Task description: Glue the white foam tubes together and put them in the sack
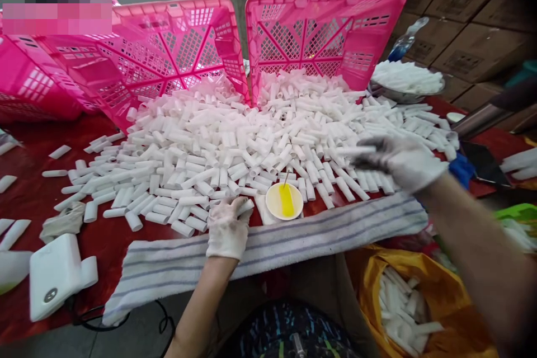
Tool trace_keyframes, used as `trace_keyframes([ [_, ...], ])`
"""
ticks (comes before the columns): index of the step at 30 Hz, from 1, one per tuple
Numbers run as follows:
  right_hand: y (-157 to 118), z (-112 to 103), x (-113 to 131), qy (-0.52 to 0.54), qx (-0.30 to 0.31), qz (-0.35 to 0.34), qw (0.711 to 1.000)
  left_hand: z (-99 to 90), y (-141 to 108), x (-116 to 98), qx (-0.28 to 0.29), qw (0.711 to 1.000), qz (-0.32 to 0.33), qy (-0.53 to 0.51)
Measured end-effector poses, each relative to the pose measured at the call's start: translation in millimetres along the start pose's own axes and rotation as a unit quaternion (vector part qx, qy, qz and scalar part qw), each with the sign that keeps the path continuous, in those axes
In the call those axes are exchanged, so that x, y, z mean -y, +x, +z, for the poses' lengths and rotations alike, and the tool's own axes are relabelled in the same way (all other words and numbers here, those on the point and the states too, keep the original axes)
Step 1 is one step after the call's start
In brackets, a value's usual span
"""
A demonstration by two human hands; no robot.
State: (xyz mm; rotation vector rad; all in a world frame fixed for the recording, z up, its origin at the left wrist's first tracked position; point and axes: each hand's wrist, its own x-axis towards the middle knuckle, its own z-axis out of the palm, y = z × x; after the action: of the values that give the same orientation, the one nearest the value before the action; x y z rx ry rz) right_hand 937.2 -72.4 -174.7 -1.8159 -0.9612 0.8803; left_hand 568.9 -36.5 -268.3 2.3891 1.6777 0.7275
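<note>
In a white glove, my left hand (227, 228) is closed around a short white plastic tube (245, 208) at the near edge of a big heap of the same white tubes (235, 140). My gloved right hand (400, 163), smeared by motion, is over the right side of the heap. A white tube (354, 150) sticks out to the left from its darkened fingertips. Between the hands stands a small pale dish (272, 205) with a flat yellow piece (286, 201) and a thin stick in it.
A striped towel (268, 249) lies along the red table's front edge. Pink crates (325, 28) stand tipped behind the heap. A bowl of tubes (406, 92) is at back right, a yellow sack (444, 285) below right, and a white device (56, 274) with a cable at left.
</note>
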Motion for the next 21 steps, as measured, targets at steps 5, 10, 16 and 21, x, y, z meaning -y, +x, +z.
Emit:
trace_keyframes([
  [5,-74,105,-56,0.261,0.109,0.129,0.951,-2.4,-5,0,-0.024,0.982,-0.055,-0.177],
  [10,-62,151,-79,0.165,0.009,0.017,0.986,-6.1,-5,-16,0.081,0.915,-0.152,-0.365],
  [16,-58,140,-97,0.054,0.011,-0.194,0.98,-1.0,-6,-13,0.124,0.882,-0.179,-0.419],
  [21,-60,138,-101,0.027,0.03,-0.161,0.986,2.7,-3,-14,0.132,0.876,-0.177,-0.428],
])
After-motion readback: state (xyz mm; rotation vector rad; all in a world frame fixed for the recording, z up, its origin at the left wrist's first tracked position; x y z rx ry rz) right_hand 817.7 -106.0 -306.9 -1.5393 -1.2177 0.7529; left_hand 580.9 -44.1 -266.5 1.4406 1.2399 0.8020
